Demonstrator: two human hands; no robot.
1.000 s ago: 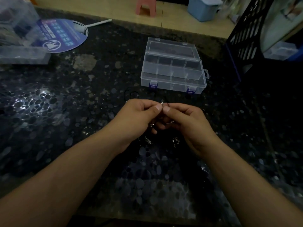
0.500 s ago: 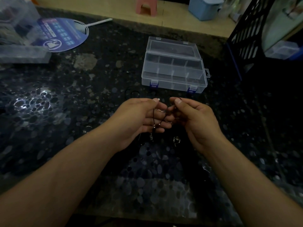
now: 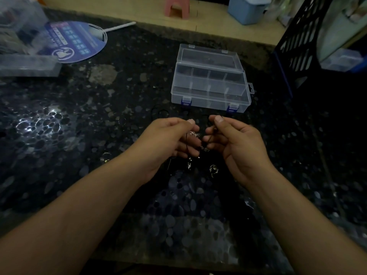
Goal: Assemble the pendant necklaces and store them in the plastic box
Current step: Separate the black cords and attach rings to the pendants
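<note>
**Head view: both hands gripping one necklace cord at frame center**

Left hand (image 3: pixel 170 139) and right hand (image 3: pixel 236 143) each pinch the black cord (image 3: pixel 206 138) between thumb and fingers, slightly apart. A small pendant (image 3: pixel 194 133) sits on the cord by the left fingertips. Plastic box (image 3: pixel 210 80) stands closed above the hands. Loose silver pendant (image 3: pixel 213 169) lies on the dark table (image 3: pixel 79 120) below them.

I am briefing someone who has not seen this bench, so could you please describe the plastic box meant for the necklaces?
On the dark speckled table, look just beyond the two hands. The clear plastic box sits there, closed, with inner dividers and two blue latches on its near edge, unlike the plain clear containers at far left.
</note>
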